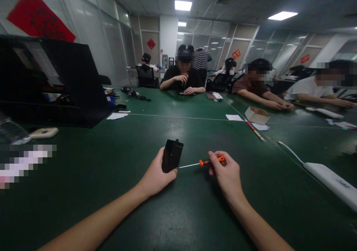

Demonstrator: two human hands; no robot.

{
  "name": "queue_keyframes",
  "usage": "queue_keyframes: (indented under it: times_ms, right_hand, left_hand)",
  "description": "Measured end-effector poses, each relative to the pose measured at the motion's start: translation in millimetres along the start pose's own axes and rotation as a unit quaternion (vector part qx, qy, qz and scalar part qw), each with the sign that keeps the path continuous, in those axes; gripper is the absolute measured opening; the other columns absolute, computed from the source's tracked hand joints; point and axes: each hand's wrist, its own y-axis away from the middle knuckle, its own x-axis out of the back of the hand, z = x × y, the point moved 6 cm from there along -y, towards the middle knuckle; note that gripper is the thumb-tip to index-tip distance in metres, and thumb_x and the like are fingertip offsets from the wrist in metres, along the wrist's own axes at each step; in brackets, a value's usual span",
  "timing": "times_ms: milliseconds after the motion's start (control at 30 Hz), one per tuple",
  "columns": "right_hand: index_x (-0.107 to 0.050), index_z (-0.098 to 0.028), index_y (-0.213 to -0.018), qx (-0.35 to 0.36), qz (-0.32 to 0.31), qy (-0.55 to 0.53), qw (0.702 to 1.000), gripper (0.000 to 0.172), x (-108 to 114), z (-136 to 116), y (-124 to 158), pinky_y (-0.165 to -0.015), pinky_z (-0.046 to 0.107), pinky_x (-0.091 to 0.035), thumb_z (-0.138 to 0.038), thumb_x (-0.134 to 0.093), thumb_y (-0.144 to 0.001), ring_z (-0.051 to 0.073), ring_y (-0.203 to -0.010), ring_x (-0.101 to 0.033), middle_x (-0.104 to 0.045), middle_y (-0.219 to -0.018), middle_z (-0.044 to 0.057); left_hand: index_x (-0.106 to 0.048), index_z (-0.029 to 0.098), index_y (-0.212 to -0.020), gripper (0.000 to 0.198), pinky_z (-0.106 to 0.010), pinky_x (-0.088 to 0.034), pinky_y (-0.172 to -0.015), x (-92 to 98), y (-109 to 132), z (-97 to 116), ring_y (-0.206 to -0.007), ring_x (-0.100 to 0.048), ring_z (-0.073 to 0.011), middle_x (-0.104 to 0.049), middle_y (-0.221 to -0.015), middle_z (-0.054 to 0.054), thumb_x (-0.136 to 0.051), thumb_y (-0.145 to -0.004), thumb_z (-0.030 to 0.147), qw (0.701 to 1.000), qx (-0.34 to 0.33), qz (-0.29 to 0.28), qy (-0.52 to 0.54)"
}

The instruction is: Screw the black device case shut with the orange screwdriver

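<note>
Above the dark green worktop (pixel 111 176), the left hand (pixel 156 176) grips a small black rectangular plastic box (pixel 172 155) upright, while the right hand (pixel 227 173) pinches an orange-handled thin metal screwdriver (pixel 203 163) whose tip touches the box's side.

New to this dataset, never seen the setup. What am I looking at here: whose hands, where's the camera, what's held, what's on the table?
There is no robot: a person wears one camera on the head, looking forward and down, so both forearms are their own. The left hand grips a small black box, stood upright on the green table. The right hand holds a small screwdriver with an orange handle, its tip at the box's side. Further off lie an open black case, a small cardboard box, paper slips and a white flat device. Other people sit across the table.
</note>
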Motion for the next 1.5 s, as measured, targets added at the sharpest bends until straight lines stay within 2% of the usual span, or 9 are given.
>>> queue_keyframes:
  times_ms: [133,267,367,500,667,833,967,1200,1500]
  right_hand:
    - [-0.062,-0.019,-0.083,0.06,0.018,0.021,0.998,0.031,10.3,-10.9,5.1,-0.046,0.026,-0.046,-0.048,-0.074,-0.079,0.015,-0.047,-0.058,-0.062,-0.06,-0.002]
    - [-0.065,-0.021,-0.092,0.318,0.014,0.085,0.944,0.014,12.9,-47.7,24.7,-0.065,0.029,-0.055,-0.022,-0.072,-0.08,0.017,-0.069,-0.067,-0.068,-0.081,0.002]
    - [-0.061,-0.023,-0.108,0.407,-0.048,0.069,0.91,0.03,5.7,-64.0,37.8,-0.073,0.034,-0.058,-0.01,-0.065,-0.082,0.021,-0.085,-0.068,-0.068,-0.093,0.005]
    - [-0.064,-0.023,-0.103,0.415,-0.091,0.083,0.901,0.024,-0.6,-68.8,41.0,-0.07,0.032,-0.058,-0.009,-0.065,-0.084,0.019,-0.083,-0.068,-0.068,-0.092,0.005]
    - [-0.06,-0.022,-0.117,0.338,-0.044,0.08,0.937,0.032,3.9,-55.2,34.6,-0.077,0.034,-0.058,-0.011,-0.063,-0.087,0.019,-0.09,-0.067,-0.064,-0.11,0.009]
    - [-0.064,-0.023,-0.104,0.367,-0.074,0.08,0.924,0.024,-1.1,-58.3,40.1,-0.078,0.032,-0.057,-0.008,-0.065,-0.086,0.018,-0.089,-0.067,-0.067,-0.097,0.004]
    - [-0.058,-0.023,-0.115,0.336,-0.035,0.055,0.94,0.034,2.1,-57.0,38.5,-0.082,0.037,-0.058,-0.01,-0.066,-0.084,0.022,-0.1,-0.067,-0.064,-0.112,0.009]
    - [-0.062,-0.023,-0.104,0.381,-0.015,0.037,0.924,0.029,7.8,-67.5,42.8,-0.073,0.034,-0.06,-0.003,-0.067,-0.083,0.019,-0.085,-0.07,-0.07,-0.093,0.004]
    - [-0.062,-0.02,-0.105,0.45,-0.032,0.038,0.892,0.036,4.4,-75.4,57.2,-0.072,0.034,-0.062,0.004,-0.066,-0.079,0.02,-0.088,-0.071,-0.071,-0.097,0.008]
  left_hand:
    - [-0.045,0.02,-0.129,0.055,-0.035,-0.044,-0.094,2.2,-1.1,-1.3,-0.108,-0.059,-0.0254,-0.061,-0.117,-0.009,-0.067,-0.079,0.021,1.0,0.001,0.016,0.009]
    - [-0.046,0.02,-0.129,0.053,-0.035,-0.042,-0.098,3.8,-3.1,-0.6,-0.111,-0.057,-0.025,-0.061,-0.119,-0.009,-0.068,-0.081,0.024,1.0,-0.005,0.023,0.016]
    - [-0.044,0.02,-0.131,0.056,-0.036,-0.04,-0.101,5.3,-4.4,-1.0,-0.114,-0.056,-0.0251,-0.06,-0.122,-0.009,-0.068,-0.082,0.026,0.999,-0.004,0.025,0.031]
    - [-0.044,0.019,-0.133,0.06,-0.037,-0.04,-0.103,6.9,-5.2,-1.4,-0.119,-0.056,-0.0262,-0.06,-0.127,-0.011,-0.07,-0.08,0.027,0.996,0.004,0.03,0.079]
    - [-0.043,0.02,-0.135,0.063,-0.038,-0.039,-0.105,6.2,-5.0,0.2,-0.12,-0.056,-0.0259,-0.06,-0.129,-0.01,-0.071,-0.079,0.025,0.995,0.006,0.022,0.097]
    - [-0.042,0.022,-0.136,0.064,-0.038,-0.039,-0.105,6.0,-5.6,-1.8,-0.122,-0.055,-0.0262,-0.059,-0.131,-0.01,-0.072,-0.079,0.027,0.995,0.011,0.009,0.098]
    - [-0.046,0.022,-0.133,0.059,-0.037,-0.038,-0.105,5.2,-5.8,-1.1,-0.121,-0.055,-0.0256,-0.06,-0.129,-0.008,-0.072,-0.08,0.027,0.996,0.003,-0.001,0.091]
    - [-0.05,0.021,-0.114,0.041,-0.027,-0.044,-0.068,0.2,-5.7,-9.2,-0.072,-0.054,-0.015,-0.057,-0.086,0.001,-0.07,-0.079,0.028,0.988,0.046,-0.026,0.145]
    - [-0.049,0.024,-0.129,0.054,-0.028,-0.045,-0.073,-1.6,-0.5,-2.8,-0.083,-0.055,-0.0178,-0.06,-0.101,-0.003,-0.072,-0.08,0.027,0.996,0.015,-0.027,0.086]
